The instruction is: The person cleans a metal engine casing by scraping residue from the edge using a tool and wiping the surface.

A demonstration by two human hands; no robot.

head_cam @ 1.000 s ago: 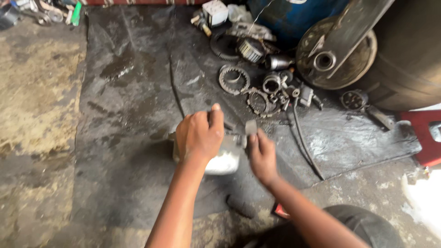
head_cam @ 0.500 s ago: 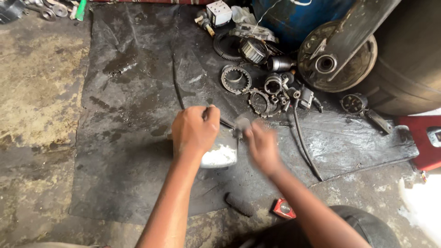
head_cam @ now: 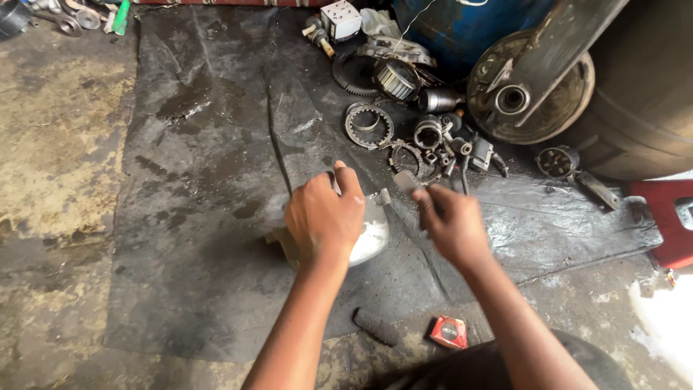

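metal part (head_cam: 368, 238): shiny, pale, on dark mat (head_cam: 202, 180) | left hand (head_cam: 325, 217): grips it from above | right hand (head_cam: 451, 224): fingers closed around small tool (head_cam: 406, 180)

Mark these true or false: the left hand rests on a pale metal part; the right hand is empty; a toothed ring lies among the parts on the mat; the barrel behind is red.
1. The left hand rests on a pale metal part. True.
2. The right hand is empty. False: it holds a small grey piece.
3. A toothed ring lies among the parts on the dark mat. True.
4. The barrel behind is red. False: it is blue.
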